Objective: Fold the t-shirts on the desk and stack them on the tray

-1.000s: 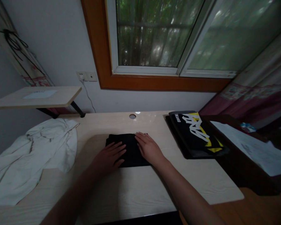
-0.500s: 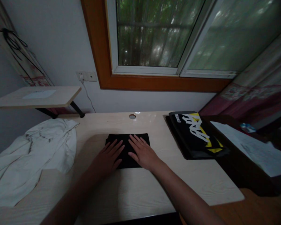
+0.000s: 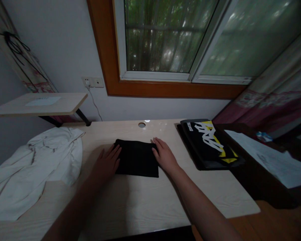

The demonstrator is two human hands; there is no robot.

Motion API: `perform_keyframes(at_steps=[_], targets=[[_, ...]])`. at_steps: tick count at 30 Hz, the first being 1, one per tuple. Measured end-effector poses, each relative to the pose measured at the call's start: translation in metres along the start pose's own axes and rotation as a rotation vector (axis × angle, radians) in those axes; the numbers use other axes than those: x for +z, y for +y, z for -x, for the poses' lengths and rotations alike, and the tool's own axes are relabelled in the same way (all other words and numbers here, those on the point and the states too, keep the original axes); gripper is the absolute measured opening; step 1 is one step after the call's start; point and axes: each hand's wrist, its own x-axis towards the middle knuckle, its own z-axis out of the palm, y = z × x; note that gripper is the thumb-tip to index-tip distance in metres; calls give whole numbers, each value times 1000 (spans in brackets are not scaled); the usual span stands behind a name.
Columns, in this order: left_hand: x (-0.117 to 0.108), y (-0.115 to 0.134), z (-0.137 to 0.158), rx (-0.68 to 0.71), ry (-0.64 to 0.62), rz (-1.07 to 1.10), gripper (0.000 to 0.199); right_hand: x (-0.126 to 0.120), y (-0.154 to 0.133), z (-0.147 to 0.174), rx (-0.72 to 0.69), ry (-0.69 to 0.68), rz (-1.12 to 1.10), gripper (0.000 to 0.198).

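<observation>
A black folded piece of cloth (image 3: 139, 159) lies flat on the desk in front of me, a rough rectangle whose exact kind I cannot tell. At its left edge rests my left hand (image 3: 107, 163), fingers stretched out and their tips on the fabric. My right hand (image 3: 165, 155) lies along the opposite edge, fingers extended, with the thumb touching the cloth's side. Neither hand is wrapped round anything.
A crumpled white garment (image 3: 57, 157) covers the desk's left part, below a raised shelf (image 3: 72, 102). On the right, folded black clothes (image 3: 198, 144) with white and yellow print lie stacked. The pale desk (image 3: 145, 204) has a round cable hole (image 3: 141, 125) near the wall.
My hands have slid apart from the top of the black cloth to its left and right edges. The cloth now sits slightly turned and farther from me.
</observation>
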Motion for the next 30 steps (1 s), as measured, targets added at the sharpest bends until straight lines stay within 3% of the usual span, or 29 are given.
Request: perform_keyframes(at_steps=[6, 11, 17, 23, 30], targets=[[3, -25, -3, -174, 130, 238, 49, -4, -10, -1, 80, 64, -5, 38], [7, -39, -9, -353, 243, 427, 45, -1, -10, -2, 72, 27, -192, 34], [-2, -37, -12, -502, 178, 609, 54, 3, -7, -5, 144, 68, -388, 31], [-2, -30, -13, -550, 205, 698, 58, 6, -4, -5, 200, 81, -562, 36], [6, -37, -12, -522, 238, 754, 58, 11, -3, -5, 221, 65, -592, 40]])
